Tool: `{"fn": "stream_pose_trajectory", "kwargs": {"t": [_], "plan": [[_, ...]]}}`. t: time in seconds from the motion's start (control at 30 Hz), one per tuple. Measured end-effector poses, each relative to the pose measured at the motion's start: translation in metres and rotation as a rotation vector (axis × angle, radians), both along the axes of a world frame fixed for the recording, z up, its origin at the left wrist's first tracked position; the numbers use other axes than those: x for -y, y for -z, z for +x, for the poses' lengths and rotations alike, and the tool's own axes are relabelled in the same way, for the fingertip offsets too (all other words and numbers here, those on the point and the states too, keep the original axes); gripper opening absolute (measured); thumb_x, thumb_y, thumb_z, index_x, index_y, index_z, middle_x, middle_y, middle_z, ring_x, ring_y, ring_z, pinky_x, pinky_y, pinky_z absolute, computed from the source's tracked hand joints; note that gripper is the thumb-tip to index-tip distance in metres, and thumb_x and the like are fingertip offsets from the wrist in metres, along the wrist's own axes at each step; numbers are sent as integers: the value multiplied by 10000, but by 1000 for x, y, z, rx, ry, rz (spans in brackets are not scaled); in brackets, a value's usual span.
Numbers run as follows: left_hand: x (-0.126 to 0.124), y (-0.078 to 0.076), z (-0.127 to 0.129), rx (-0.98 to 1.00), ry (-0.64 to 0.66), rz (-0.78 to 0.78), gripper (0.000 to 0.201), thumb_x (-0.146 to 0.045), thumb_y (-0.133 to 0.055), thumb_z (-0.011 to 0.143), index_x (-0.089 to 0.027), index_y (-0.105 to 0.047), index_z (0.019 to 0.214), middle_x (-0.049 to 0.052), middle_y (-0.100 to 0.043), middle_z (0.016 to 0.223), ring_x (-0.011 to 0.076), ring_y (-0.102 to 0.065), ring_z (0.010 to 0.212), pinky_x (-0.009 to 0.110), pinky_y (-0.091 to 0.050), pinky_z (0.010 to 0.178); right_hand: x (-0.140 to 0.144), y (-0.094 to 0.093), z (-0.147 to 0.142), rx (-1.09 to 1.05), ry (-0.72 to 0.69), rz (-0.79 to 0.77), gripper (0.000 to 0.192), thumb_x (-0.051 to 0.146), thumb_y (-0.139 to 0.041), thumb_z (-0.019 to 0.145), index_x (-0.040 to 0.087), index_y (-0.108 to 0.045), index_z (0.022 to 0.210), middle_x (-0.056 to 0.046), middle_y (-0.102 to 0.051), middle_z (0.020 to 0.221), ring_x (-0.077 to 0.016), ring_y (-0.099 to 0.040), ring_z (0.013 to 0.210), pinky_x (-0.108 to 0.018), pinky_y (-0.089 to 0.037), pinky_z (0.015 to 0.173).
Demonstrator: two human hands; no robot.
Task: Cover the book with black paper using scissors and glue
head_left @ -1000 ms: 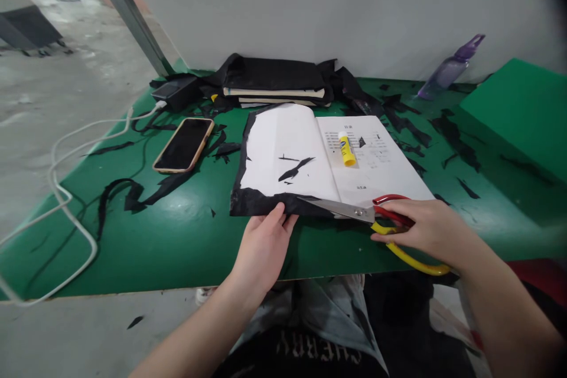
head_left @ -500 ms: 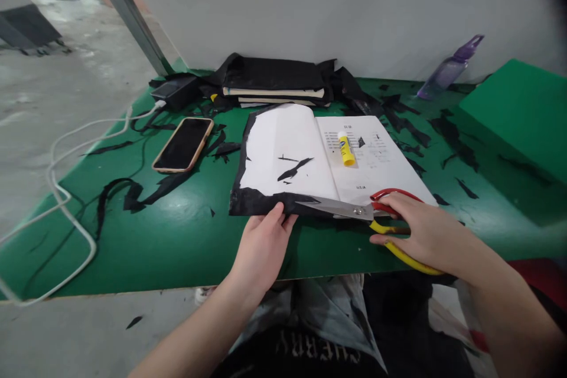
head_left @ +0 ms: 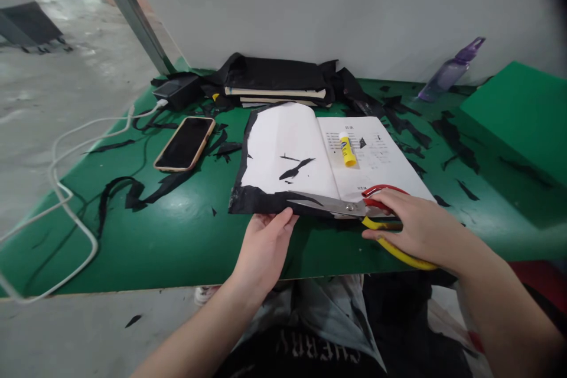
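Observation:
An open book (head_left: 274, 142) lies with a black cover flap (head_left: 254, 199) folded along the left page's outer and near edges. My left hand (head_left: 268, 242) pinches that flap at the near edge, thumb on top and fingers underneath. In my right hand (head_left: 416, 224) are scissors (head_left: 339, 205) with red and yellow handles. Their blades point left and are slightly parted over the flap, just above my left thumb. On the right page rests a yellow glue stick (head_left: 348, 152). Black scraps (head_left: 296, 170) lie on the left page.
A phone (head_left: 185, 143) lies left of the book, near white cables (head_left: 66, 195) and a black adapter (head_left: 177, 90). Behind the book is a stack of black-covered books (head_left: 274, 75). A purple bottle (head_left: 449, 74) and a green board (head_left: 518, 112) stand right. Black scraps litter the green table (head_left: 177, 248).
The scissors and my right hand have moved a little left along the flap. My left thumb has shifted slightly right and down at the edge.

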State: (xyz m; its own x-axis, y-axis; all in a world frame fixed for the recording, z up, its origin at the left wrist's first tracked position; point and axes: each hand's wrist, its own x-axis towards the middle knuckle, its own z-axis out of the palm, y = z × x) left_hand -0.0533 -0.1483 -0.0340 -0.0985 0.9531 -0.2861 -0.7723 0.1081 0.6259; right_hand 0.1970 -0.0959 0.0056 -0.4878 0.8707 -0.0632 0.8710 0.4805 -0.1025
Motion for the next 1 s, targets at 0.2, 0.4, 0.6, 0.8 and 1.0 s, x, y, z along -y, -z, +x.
{"fn": "stream_pose_trajectory", "kwargs": {"t": [0.2, 0.4, 0.6, 0.8, 1.0], "plan": [[-1, 1, 0, 2, -3, -13, 346, -108, -639, 809, -296, -638, 1100, 29, -658, 1177, 214, -499, 1257, 391, -377, 1089, 1, -3, -3, 1, -5, 1, 568, 714, -510, 763, 248, -551, 1084, -57, -647, 1116, -245, -639, 892, -348, -508, 671], [0, 1, -1, -8, 10, -13, 382, -116, -639, 818, -287, -611, 1159, 35, -646, 1195, 218, -505, 1245, 397, -377, 1087, -2, -6, -7, 3, 4, -17, 589, 722, -532, 742, 246, -557, 1089, -44, -657, 1100, -245, -634, 906, -361, -501, 685], [0, 0, -1, -24, 24, -3, 401, -117, -625, 829, -311, -603, 1179, 19, -641, 1219, 204, -498, 1252, 388, -363, 1093, -6, -6, -9, 11, -11, -21, 602, 731, -523, 740, 234, -570, 1076, -52, -675, 1060, -238, -637, 861, -353, -488, 663], [0, 1, 0, -28, 32, -12, 361, -121, -623, 830, -296, -621, 1147, 24, -652, 1195, 200, -499, 1246, 374, -367, 1086, -9, -7, -10, 13, -38, -7, 577, 716, -522, 749, 231, -599, 1051, -43, -692, 981, -218, -637, 789, -338, -469, 618], [-1, 2, 1, -10, 1, 4, 326, -121, -629, 818, -297, -643, 1093, 35, -681, 1118, 208, -524, 1224, 377, -382, 1067, -12, -8, -8, -3, -56, 7, 498, 662, -548, 762, 246, -630, 1024, -20, -706, 931, -198, -639, 743, -328, -453, 600]]}}
